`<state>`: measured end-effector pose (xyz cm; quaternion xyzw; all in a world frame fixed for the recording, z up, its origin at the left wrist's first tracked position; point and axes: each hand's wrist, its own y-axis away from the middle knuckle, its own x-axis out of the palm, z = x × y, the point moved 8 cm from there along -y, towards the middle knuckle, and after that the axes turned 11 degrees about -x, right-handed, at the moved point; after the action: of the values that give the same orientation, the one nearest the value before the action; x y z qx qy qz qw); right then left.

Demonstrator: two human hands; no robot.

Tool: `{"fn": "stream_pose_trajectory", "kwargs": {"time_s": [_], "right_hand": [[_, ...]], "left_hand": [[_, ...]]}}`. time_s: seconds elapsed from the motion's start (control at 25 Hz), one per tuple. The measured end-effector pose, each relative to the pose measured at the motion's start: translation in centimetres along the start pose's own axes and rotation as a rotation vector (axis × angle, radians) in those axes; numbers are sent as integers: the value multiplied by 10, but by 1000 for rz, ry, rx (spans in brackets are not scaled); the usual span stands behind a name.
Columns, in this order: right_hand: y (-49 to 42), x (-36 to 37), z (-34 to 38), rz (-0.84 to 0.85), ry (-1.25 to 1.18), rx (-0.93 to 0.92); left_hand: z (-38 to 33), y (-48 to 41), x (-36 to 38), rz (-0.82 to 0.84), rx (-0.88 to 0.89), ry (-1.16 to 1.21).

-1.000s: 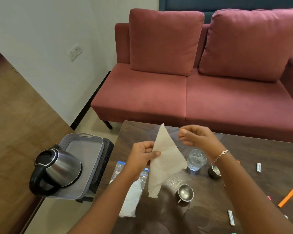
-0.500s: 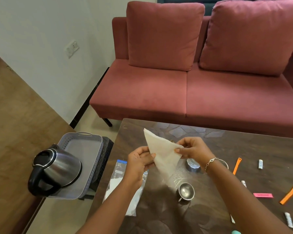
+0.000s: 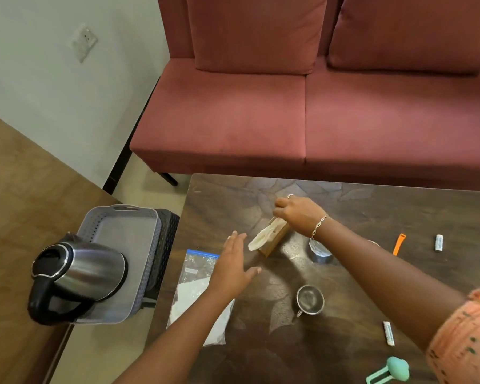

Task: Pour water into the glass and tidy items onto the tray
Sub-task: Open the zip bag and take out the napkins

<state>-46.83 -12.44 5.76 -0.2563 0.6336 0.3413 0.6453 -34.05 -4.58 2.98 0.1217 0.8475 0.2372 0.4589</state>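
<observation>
The folded white paper napkin (image 3: 263, 236), held up in both hands a moment ago, is now being pushed into a small wooden holder (image 3: 275, 241) toward the far left corner of the dark wooden table (image 3: 372, 206). The right hand (image 3: 297, 214) pinches the napkin's top edge; the left hand (image 3: 233, 268) has let go and hovers spread flat, holding nothing. That suggests tidying is under way. The clear glass (image 3: 319, 252) stands just right of the holder (partly hidden by the forearm). The grey plastic tray (image 3: 128, 231) carries only the steel kettle (image 3: 79, 270). No writing is legible.
</observation>
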Motion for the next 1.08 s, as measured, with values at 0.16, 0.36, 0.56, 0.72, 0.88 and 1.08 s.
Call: {"fn": "stream_pose_trajectory", "kwargs": {"time_s": [0.16, 0.36, 0.56, 0.72, 0.88, 1.08], "right_hand": [[-17, 44, 0, 110, 73, -120], [-27, 89, -6, 187, 57, -117], [-31, 105, -20, 229, -27, 60], [-26, 108, -27, 211, -60, 121], [-27, 131, -18, 354, 91, 12], [-40, 145, -8, 357, 132, 37]], "left_hand": [[8, -13, 16, 56, -26, -42], [19, -13, 22, 120, -76, 4], [29, -12, 26, 153, -115, 13], [38, -10, 31, 179, -125, 21], [45, -9, 40, 191, -126, 31], [50, -9, 45, 194, -113, 29]]}}
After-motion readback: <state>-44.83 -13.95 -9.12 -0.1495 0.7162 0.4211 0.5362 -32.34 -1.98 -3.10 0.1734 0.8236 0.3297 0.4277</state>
